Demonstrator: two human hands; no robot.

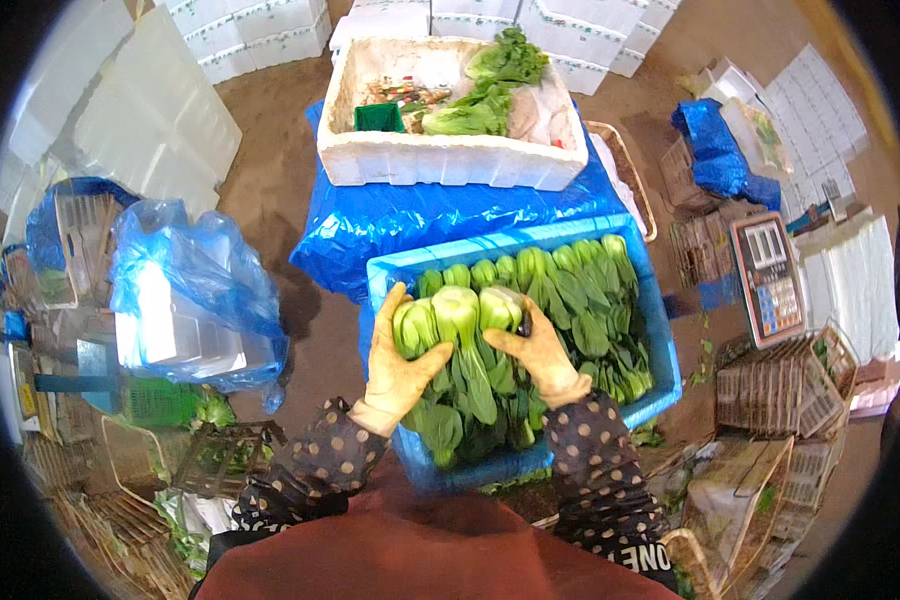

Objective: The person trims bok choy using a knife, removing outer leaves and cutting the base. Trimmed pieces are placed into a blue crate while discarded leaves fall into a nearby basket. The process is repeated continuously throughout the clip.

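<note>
Both hands wear pale gloves and meet over a blue plastic crate (656, 337) of green bok choy. Three heads of bok choy (456, 307) sit side by side between them, pale bases up and leaves hanging toward me. My left hand (401, 367) grips the left head. On the other side, my right hand (536, 349) clasps the right head, with a small dark object at its fingers that I cannot identify. More bok choy (589, 330) lies in rows inside the crate, bases toward the far wall. Part of the near rows is hidden by the held heads.
Beyond the crate, a worn foam box (450, 161) holds leafy lettuce (469, 112) and a green basket (379, 118) on blue sheeting (420, 217). A digital scale (767, 277) stands right. Bagged white foam boxes (187, 315) are left; plastic crates (776, 386) stand lower right.
</note>
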